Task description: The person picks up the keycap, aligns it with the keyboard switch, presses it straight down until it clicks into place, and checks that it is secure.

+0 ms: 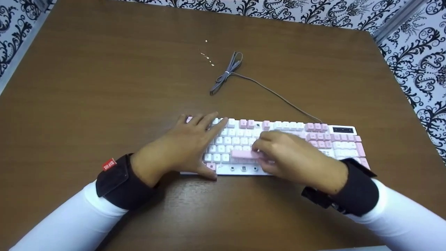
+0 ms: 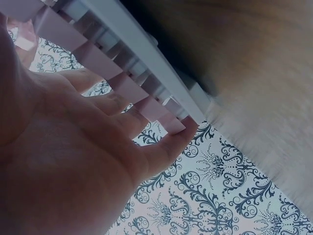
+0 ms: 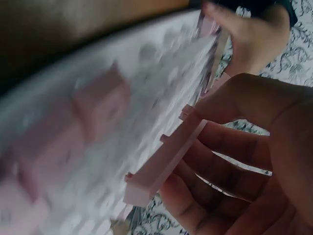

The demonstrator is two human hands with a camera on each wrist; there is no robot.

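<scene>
A white and pink keyboard (image 1: 240, 141) lies on the table, its front row bare of a long key so that several switch mounts show. My right hand (image 1: 289, 153) pinches a long pink spacebar keycap (image 3: 166, 161) between thumb and fingers, just above the keys. In the right wrist view, small stems stick out from the keycap's underside. Spread across the keyboard's left end is my left hand (image 1: 184, 143), fingers toward the back edge and thumb at the front edge. The left wrist view shows its fingers (image 2: 132, 122) along a row of pink keys.
A grey cable (image 1: 278, 96), bundled and tied at its far end (image 1: 226, 73), runs from the keyboard's back edge across the brown wooden table (image 1: 122, 76). Small bright spots shine left of the bundle. Black-and-white patterned cloth (image 1: 418, 69) surrounds the table.
</scene>
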